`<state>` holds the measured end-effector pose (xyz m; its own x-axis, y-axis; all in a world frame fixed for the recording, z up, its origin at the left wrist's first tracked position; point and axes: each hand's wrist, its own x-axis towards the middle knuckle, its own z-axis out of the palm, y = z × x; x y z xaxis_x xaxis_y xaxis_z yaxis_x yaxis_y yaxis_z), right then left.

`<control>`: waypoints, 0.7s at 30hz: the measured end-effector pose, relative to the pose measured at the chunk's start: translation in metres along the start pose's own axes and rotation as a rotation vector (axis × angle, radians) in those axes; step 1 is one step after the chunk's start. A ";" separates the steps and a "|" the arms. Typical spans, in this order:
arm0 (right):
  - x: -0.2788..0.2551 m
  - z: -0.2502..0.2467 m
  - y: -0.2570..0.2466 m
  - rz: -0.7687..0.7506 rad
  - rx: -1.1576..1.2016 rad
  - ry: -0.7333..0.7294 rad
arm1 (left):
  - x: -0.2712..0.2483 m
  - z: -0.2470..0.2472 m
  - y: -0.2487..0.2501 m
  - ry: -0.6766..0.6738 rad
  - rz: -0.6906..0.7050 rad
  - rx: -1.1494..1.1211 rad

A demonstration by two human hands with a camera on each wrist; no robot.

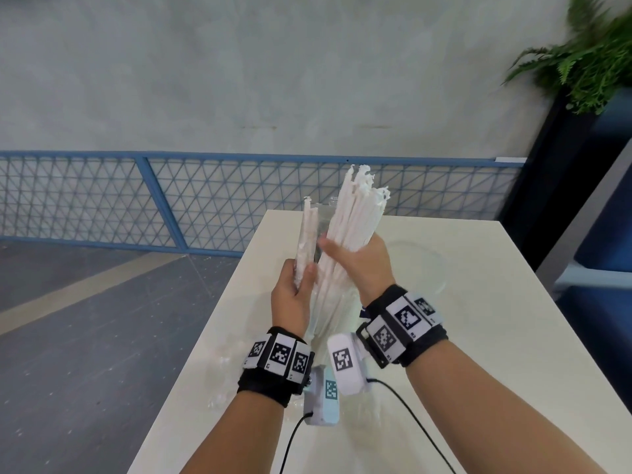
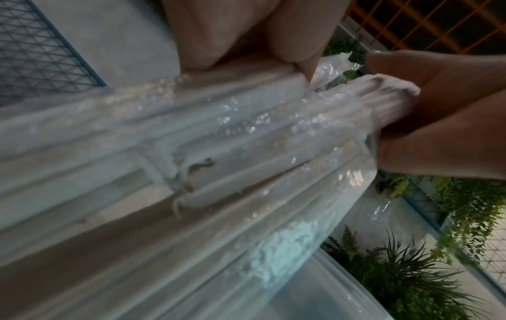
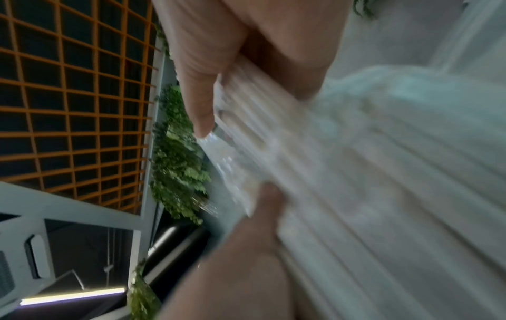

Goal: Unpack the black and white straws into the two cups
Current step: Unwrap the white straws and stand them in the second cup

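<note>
Straws (image 1: 345,227), white, light and slippery in thin wrapping, we judge best clasped mid-length; our right hand (image 1: 362,265) grips the big bundle; our left hand (image 1: 294,299) pinches a few.

Both wrist views are motion-blurred; the white straws (image 1: 345,234) hide the right hand's (image 1: 362,265) fingers.

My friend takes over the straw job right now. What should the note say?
Left hand: grips a small bunch of white straws, upright.
Right hand: grips the big white bundle, partly in its clear wrapper, above the table.
Done: white pack opened, straws being pulled apart.
Left: no straws visibly in a cup yet. Something clear and round lies on the table beyond the right hand; can't tell what. No black straws in sight.
</note>
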<state>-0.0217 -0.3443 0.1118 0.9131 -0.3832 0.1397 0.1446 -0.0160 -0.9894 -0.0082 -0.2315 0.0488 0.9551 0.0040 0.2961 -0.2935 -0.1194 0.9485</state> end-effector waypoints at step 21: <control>0.008 -0.004 0.007 0.105 0.077 0.119 | -0.009 -0.001 0.005 -0.298 -0.058 0.145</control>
<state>-0.0145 -0.3509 0.1056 0.8739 -0.4855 0.0252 0.0837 0.0991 -0.9916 -0.0183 -0.2314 0.0508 0.9459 -0.2729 0.1754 -0.2497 -0.2676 0.9306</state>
